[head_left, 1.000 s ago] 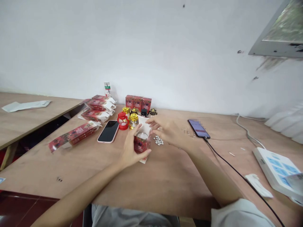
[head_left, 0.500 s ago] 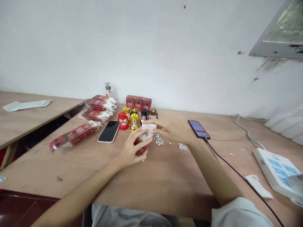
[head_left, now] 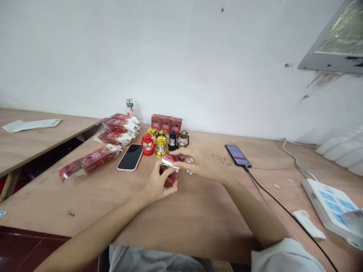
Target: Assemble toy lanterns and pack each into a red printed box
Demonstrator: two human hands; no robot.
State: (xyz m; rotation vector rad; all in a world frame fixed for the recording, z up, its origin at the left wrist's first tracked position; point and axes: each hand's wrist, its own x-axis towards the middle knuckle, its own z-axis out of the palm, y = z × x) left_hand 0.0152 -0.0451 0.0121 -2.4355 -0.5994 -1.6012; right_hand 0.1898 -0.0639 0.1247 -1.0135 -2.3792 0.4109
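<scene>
A small red cardboard box (head_left: pixel 171 179) stands on the table with my left hand (head_left: pixel 155 183) wrapped round its left side. My right hand (head_left: pixel 200 163) comes from the right, its fingers on the box's top flap, which is folded over with a white edge showing. Just beyond the box are miniature lanterns: a red lantern (head_left: pixel 148 145), a gold lantern (head_left: pixel 161 146), a black lantern (head_left: pixel 172 141) and a bronze-coloured lantern (head_left: pixel 183 139). Several small white discs (head_left: pixel 190 172) lie beside the box, partly hidden under my right hand.
Three closed red boxes (head_left: pixel 166 124) stand near the wall. Unfolded red cartons (head_left: pixel 90 160) lie left of a phone (head_left: pixel 130 157). On the right are a second phone (head_left: pixel 238 155) on a black cable and a white power strip (head_left: pixel 330 204). A small bottle (head_left: pixel 129 107) stands at the back.
The box's white flaps stood up before; now the top is folded down, its red face showing. My right hand has moved slightly down over the box and hides more of the discs.
</scene>
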